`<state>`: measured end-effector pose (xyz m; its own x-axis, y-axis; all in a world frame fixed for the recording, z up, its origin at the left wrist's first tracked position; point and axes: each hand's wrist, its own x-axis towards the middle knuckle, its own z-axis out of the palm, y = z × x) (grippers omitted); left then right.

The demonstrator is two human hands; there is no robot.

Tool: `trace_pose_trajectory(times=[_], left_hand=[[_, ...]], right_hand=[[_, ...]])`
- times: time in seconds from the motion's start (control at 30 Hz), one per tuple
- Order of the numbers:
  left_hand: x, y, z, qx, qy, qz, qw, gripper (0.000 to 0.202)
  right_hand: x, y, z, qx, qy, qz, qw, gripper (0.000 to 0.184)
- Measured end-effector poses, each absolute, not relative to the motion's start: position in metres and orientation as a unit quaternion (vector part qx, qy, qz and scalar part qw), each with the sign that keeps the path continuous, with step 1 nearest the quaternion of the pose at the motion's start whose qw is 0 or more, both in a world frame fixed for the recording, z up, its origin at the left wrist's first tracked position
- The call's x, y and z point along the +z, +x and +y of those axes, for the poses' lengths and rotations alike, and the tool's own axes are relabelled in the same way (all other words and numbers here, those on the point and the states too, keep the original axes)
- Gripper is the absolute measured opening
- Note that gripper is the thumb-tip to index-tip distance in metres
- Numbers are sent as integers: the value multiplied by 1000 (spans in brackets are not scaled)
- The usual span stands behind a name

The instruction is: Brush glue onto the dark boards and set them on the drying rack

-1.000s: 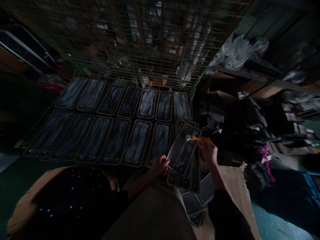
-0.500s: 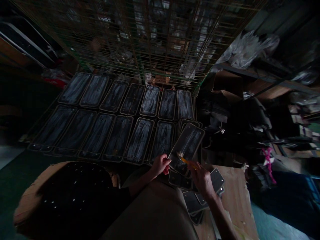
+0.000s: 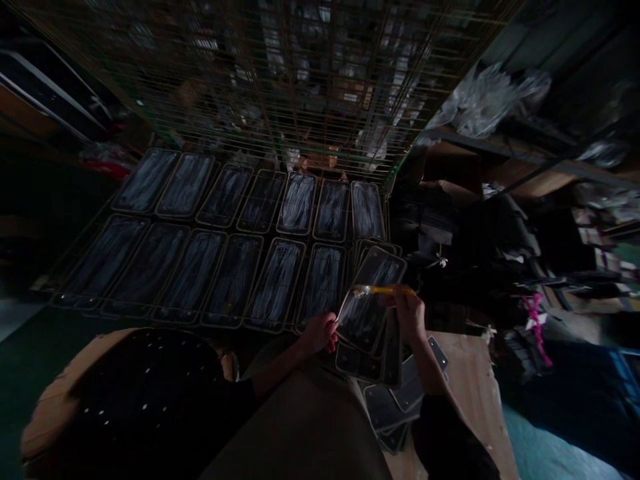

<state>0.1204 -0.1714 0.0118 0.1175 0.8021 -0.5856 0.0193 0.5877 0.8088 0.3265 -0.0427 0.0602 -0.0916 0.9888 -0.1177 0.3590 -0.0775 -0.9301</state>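
Over on the left are two rows of dark panels (image 3: 200, 267) laid flat, all streaked white, with a wire rack (image 3: 280, 80) standing right behind them. The left hand (image 3: 320, 333) comes in low, fingers pinched on the near edge of a tilted panel (image 3: 363, 317) held up just right of those rows, over a messy stack (image 3: 367, 365). The right hand (image 3: 409, 312) is clenched round a yellow-handled brush (image 3: 383, 290), bristles touching the tilted panel's face. Further right there's a wooden board (image 3: 470, 380) and a pink ribbon (image 3: 533, 317), all pretty dark.
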Motion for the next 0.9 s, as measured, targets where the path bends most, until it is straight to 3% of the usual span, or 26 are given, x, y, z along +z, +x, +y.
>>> trace_pose_trajectory(times=[0.2,0.37,0.53,0.67,0.77,0.9], left_hand=[[16,120,-171,301,338,589,669,19],[19,119,-170,296,341,595,665,15],[16,120,-169,274,331,614,662,16],[13,121,-170,285,335,608,661,15],[12,121,-171,296,325,601,667,15],[9,123,-172,302,326,604,662,16]], right_hand=[[58,326,10,292,-587,-640,400,39],[54,317,14,214,-522,-740,366,34],[58,318,-33,262,-470,-792,289,27],[68,330,-66,399,-453,-759,242,26],[72,333,-60,473,-457,-706,260,28],[67,335,-22,405,-509,-691,315,34]])
